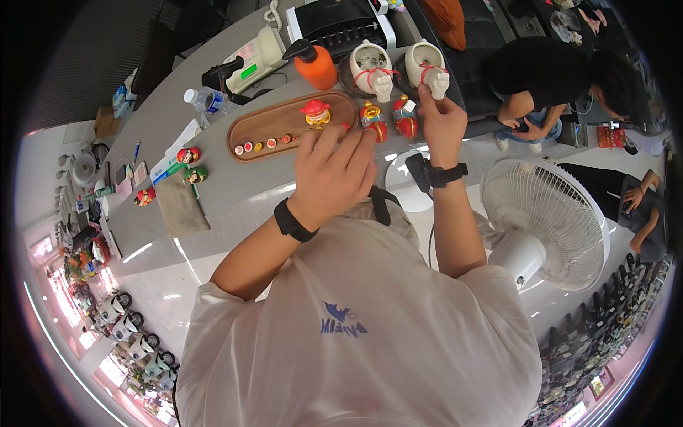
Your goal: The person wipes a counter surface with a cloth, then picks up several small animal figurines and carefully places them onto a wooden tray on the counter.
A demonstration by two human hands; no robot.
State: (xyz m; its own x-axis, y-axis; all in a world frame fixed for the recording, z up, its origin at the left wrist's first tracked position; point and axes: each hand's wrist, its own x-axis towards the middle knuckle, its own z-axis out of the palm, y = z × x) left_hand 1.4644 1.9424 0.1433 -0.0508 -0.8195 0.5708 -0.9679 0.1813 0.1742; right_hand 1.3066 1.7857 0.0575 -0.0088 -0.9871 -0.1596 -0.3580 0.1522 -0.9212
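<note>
My left hand (337, 168) is over the near right end of an oval wooden tray (256, 120), its fingers bent and partly hiding small red and gold pieces. What its fingertips touch is hidden. On the tray sit a red-capped figurine (317, 112) and a row of small round ornaments (257, 147). My right hand (444, 120) reaches up to a white ceramic pot (425, 53) tied with red cord, fingertips at its small moulded figure. Whether they grip it is unclear. A red-and-gold figurine (405, 120) stands beside that hand, another figurine (373, 120) left of it.
A second white pot (368, 56), an orange pump bottle (317, 69), a printer (339, 26) and a telephone (259, 61) stand behind the tray. Left are a plastic bottle (205, 100) and a cloth (181, 205). A fan (544, 224) stands right; a seated person (539, 74) is beyond.
</note>
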